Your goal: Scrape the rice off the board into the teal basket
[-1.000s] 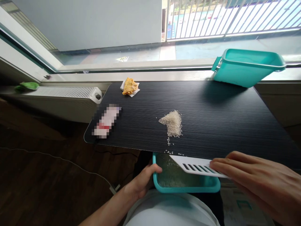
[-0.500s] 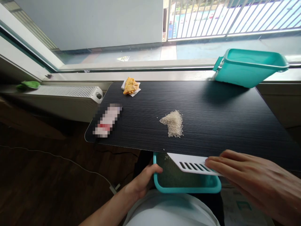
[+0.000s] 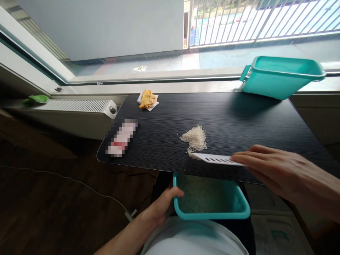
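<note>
My right hand (image 3: 276, 170) grips a white slotted scraper (image 3: 216, 159), its tip touching the front of a small heap of white rice (image 3: 197, 137) on the black tabletop (image 3: 159, 141). Below the table's front edge, my left hand (image 3: 166, 202) holds a turquoise tub (image 3: 212, 215) by its left rim, thumb over the edge and the other fingers hidden under it. Pale grains seem to cover the tub's shaded bottom. One stray grain lies near the table edge, above the tub.
A second turquoise bin (image 3: 276, 81) stands at the back right by the window. A crumpled yellow cloth (image 3: 147, 99) lies on white paper at the back left. In front of it is a blurred-out flat object (image 3: 122, 138). A white radiator (image 3: 79, 106) adjoins the table's left side.
My right hand has lifted the scraper from over the tub to the rice heap, whose front part is now disturbed. My left hand and the tub stay nearly in place.
</note>
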A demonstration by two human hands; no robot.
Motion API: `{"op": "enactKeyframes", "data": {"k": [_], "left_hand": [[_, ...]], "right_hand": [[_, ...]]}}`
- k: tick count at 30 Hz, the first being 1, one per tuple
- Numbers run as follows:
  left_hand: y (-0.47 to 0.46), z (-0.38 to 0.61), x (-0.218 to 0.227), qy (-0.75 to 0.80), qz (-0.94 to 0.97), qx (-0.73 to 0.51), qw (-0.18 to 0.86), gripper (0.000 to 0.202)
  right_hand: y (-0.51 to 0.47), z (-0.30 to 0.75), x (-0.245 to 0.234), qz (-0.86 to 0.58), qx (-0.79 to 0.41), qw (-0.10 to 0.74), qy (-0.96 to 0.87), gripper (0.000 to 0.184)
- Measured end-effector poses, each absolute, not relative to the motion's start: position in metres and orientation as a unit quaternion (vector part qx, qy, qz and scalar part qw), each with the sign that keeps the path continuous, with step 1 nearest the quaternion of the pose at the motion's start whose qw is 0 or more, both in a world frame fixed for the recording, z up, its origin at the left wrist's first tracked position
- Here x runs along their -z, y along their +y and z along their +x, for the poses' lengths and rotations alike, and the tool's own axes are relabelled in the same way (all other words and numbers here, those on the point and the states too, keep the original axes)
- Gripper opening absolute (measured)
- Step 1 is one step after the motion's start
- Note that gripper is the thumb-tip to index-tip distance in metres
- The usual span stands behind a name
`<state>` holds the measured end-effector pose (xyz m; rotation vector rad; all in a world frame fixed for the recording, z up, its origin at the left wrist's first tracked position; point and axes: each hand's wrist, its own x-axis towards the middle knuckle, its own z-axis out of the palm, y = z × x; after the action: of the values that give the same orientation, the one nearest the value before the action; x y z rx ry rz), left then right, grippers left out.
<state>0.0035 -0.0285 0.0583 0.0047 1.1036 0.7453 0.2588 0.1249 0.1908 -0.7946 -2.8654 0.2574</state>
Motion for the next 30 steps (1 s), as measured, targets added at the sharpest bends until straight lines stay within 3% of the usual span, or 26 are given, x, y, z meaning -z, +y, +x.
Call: {"op": "enactKeyframes", "data": {"k": [5, 12, 16, 20, 30], "left_hand": [[-0.028, 0.004, -0.056, 0.515, -0.002, -0.339, 0.788, 0.046], [-0.028, 0.005, -0.055, 0.516, 0.011, -0.356, 0.779, 0.044], [-0.027, 0.004, -0.053, 0.518, 0.021, -0.370, 0.771, 0.048], [-0.027, 0.001, -0.049, 0.521, 0.007, -0.346, 0.780, 0.049], [-0.024, 0.002, -0.046, 0.504, 0.028, -0.341, 0.793, 0.051]], "right_hand": [[0.144, 0.259, -0.196, -0.260, -0.039, 0.093, -0.960, 0.041], [0.223, 0.184, -0.190, -0.278, -0.084, 0.063, -0.955, 0.050], [0.243, 0.152, -0.160, -0.220, -0.114, 0.059, -0.967, 0.027], [0.231, 0.167, -0.140, -0.166, -0.135, 0.060, -0.975, 0.027], [0.166, 0.226, -0.141, -0.153, -0.123, 0.083, -0.977, 0.042]]}}
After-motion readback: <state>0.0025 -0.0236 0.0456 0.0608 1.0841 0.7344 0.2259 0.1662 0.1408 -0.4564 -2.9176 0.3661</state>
